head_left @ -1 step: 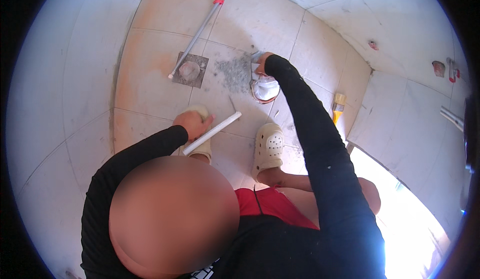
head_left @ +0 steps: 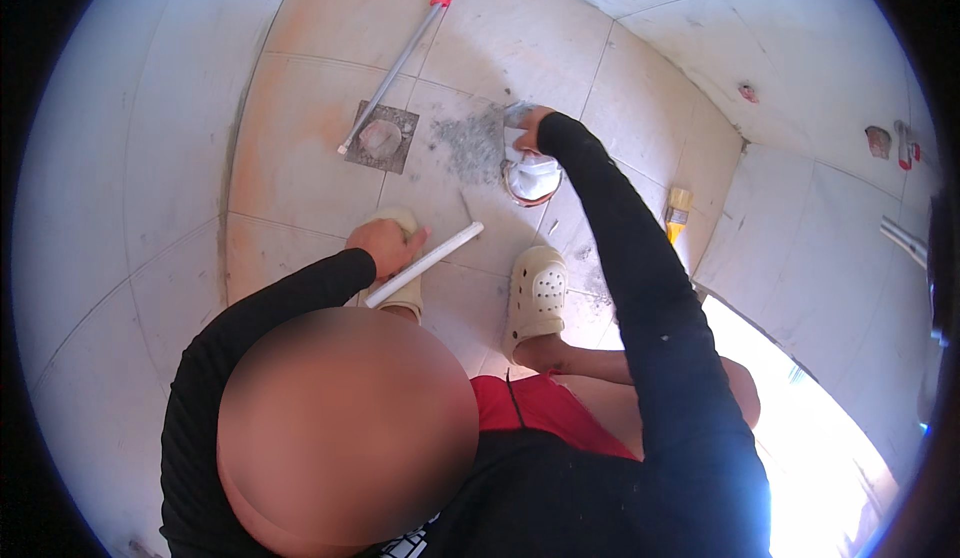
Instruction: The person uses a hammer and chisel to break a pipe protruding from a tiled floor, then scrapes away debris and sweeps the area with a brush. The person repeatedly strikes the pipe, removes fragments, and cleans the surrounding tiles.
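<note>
The right hand (head_left: pixel 530 129) touched white wrapping (head_left: pixel 534 178), the left hand (head_left: pixel 383 248) lay by a tube (head_left: pixel 432 260) (neither's finger closure could be told); tugging risked tearing.

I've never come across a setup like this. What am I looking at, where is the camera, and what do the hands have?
There is no machine here: these are a person's bare hands, in black sleeves. A fisheye camera worn on the head looks down, so straight edges bend. On the tiled floor lie a white stick and a yellow-handled brush; a metal pole also shows. The left hand is beside the stick; whether it grips it is unclear. The right hand is at some white crumpled material by a round brownish rim; its grip is too hard to make out.
</note>
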Tool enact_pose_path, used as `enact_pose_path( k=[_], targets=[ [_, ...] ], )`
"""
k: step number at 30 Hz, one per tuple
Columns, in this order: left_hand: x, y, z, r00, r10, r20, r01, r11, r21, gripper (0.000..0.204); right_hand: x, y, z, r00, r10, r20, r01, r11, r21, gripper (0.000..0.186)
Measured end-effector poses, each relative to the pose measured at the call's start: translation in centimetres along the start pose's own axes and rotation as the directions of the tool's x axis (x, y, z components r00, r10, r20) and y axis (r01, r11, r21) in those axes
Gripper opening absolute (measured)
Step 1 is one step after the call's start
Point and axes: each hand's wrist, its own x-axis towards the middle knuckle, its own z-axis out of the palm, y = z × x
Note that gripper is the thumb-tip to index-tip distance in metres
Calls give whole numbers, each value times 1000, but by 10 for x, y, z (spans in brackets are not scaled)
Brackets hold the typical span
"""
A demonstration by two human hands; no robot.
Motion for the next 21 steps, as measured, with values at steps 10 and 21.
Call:
enact_pose_path(
  k=[10, 21],
  targets=[
    [3, 1, -2, 1000, -6, 11, 6, 1000, 10, 71, -147, 73, 57, 812, 149, 565, -223, 973, 64, 41],
    [-16, 14, 7, 934, 354, 40, -325, 801, 502, 60, -172, 217, 166, 282, 940, -191, -791, 340, 509, 40]
  ],
)
